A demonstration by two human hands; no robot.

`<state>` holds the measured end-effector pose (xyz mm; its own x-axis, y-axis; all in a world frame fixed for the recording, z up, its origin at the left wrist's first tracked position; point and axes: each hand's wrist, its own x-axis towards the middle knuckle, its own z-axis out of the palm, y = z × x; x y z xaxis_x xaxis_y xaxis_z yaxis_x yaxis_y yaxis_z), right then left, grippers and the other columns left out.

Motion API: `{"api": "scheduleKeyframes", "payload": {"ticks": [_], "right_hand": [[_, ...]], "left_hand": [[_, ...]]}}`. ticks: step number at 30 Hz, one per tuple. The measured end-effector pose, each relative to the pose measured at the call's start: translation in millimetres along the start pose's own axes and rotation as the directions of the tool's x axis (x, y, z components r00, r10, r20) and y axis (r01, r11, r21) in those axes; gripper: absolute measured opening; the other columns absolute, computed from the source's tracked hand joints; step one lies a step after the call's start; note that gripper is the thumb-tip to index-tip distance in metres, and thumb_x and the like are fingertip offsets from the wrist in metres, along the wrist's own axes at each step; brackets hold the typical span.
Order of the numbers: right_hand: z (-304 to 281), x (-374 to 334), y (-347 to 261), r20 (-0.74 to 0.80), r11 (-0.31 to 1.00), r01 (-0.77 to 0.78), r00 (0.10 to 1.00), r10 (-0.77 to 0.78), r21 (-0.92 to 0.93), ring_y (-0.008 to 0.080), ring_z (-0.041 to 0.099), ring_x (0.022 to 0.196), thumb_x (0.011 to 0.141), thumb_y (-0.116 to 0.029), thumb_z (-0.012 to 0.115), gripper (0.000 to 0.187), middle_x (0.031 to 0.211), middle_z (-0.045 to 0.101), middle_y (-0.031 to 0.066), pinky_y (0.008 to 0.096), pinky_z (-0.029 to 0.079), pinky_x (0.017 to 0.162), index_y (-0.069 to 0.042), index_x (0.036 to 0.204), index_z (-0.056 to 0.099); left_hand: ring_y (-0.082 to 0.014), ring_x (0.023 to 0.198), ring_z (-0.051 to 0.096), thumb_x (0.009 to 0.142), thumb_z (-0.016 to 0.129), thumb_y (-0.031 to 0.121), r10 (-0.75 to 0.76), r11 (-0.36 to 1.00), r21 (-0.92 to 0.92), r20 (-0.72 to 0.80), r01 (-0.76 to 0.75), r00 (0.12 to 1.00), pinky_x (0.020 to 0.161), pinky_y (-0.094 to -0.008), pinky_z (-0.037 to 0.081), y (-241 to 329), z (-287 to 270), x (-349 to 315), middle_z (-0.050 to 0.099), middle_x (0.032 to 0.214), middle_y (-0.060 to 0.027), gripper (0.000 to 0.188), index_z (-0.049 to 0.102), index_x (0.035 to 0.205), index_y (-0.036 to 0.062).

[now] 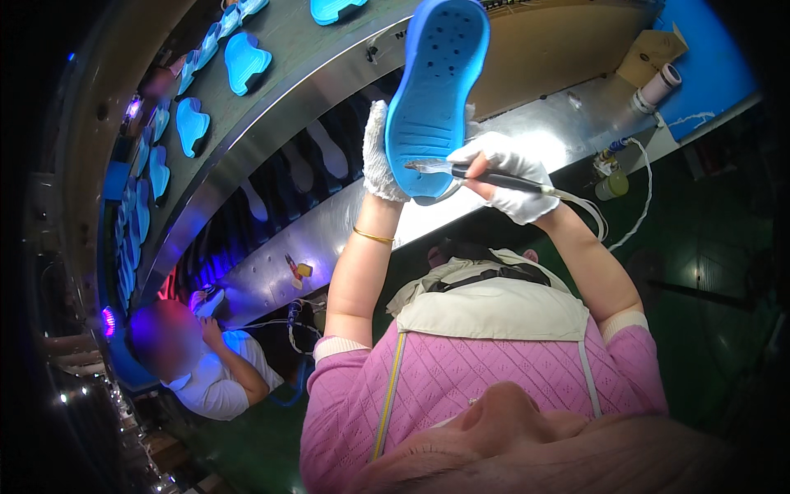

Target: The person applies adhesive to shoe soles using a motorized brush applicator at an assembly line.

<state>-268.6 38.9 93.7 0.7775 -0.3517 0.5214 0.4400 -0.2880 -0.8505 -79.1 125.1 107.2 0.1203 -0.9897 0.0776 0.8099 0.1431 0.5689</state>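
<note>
A blue shoe sole (436, 99) with a cluster of small holes near its far end and ridges across its middle is held up, tilted, in front of me. My left hand (381, 156), in a white knit glove, grips it along the left side near the heel; part of the fingers is behind the sole. In my gloved right hand (514, 173) is a brush (502, 179) with a dark handle, pinched between thumb and fingers. Its flat bristles rest on or just over the inside of the heel. A pale hose runs from the handle's rear end.
A conveyor belt (288, 58) carrying several blue soles, such as one sole (245, 62), curves along the far left. Under it, a metal ledge (321, 230) holds small tools (298, 269). Another person (222, 375) works at lower left. A cylindrical roll (658, 86) stands at right.
</note>
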Motion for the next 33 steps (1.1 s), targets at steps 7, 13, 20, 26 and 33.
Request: {"api": "scheduleKeyframes", "payload": {"ticks": [7, 13, 20, 26, 33], "right_hand": [[6, 10, 6, 0.215, 0.993, -0.027, 0.975, 0.052, -0.118, 0.0205, 0.065, 0.096, 0.073, 0.005, 0.07, 0.016, 0.093, 0.065, 0.0089, 0.0323, 0.052, 0.08, -0.005, 0.083, 0.063], [-16, 25, 1, 0.333, 0.94, -0.3, 0.914, 0.233, 0.164, 0.0178, 0.065, 0.087, 0.069, 0.002, 0.073, 0.013, 0.085, 0.068, 0.0085, 0.0283, 0.051, 0.072, -0.004, 0.078, 0.066], [-33, 23, -9, 0.3, 0.89, -0.297, 0.864, 0.405, -0.346, 0.0193, 0.063, 0.085, 0.071, -0.008, 0.073, 0.01, 0.083, 0.066, 0.0052, 0.031, 0.049, 0.076, -0.008, 0.078, 0.066], [-16, 3, -13, -0.057, 0.891, -0.398, 0.906, 0.419, 0.221, 0.0104, 0.061, 0.071, 0.081, -0.005, 0.07, 0.011, 0.081, 0.065, 0.0051, 0.024, 0.049, 0.067, -0.003, 0.091, 0.065], [27, -18, -12, -0.004, 0.953, -0.277, 0.96, 0.28, 0.125, 0.0118, 0.063, 0.072, 0.08, -0.001, 0.071, 0.01, 0.08, 0.067, 0.0058, 0.0247, 0.051, 0.066, -0.001, 0.09, 0.067]], "left_hand": [[-0.0284, 0.084, 0.068, 0.091, 0.054, 0.047, -0.072, 0.96, 0.233, -0.328, 0.155, 0.942, 0.072, -0.037, 0.059, 13, 1, 6, 0.066, 0.101, -0.0207, 0.057, 0.057, 0.117, -0.0037], [-0.0209, 0.081, 0.065, 0.089, 0.062, 0.042, -0.198, 0.856, 0.366, -0.417, 0.364, 0.887, 0.072, -0.0323, 0.056, 11, 2, 10, 0.067, 0.099, -0.0141, 0.045, 0.064, 0.109, 0.0021], [-0.0211, 0.083, 0.065, 0.088, 0.064, 0.04, -0.249, 0.819, 0.387, -0.425, 0.424, 0.87, 0.073, -0.0325, 0.056, 16, -1, 9, 0.067, 0.1, -0.0133, 0.042, 0.065, 0.108, 0.0027], [-0.0355, 0.103, 0.061, 0.094, 0.041, 0.056, -0.186, 0.981, 0.021, -0.146, 0.191, 0.972, 0.089, -0.0456, 0.052, -2, -5, 3, 0.057, 0.122, -0.023, 0.069, 0.045, 0.132, -0.001], [-0.0382, 0.122, 0.049, 0.088, 0.039, 0.065, 0.002, 0.986, -0.167, 0.038, 0.004, 0.999, 0.103, -0.0494, 0.041, -23, -8, -4, 0.044, 0.139, -0.023, 0.083, 0.034, 0.143, 0.004]]}}
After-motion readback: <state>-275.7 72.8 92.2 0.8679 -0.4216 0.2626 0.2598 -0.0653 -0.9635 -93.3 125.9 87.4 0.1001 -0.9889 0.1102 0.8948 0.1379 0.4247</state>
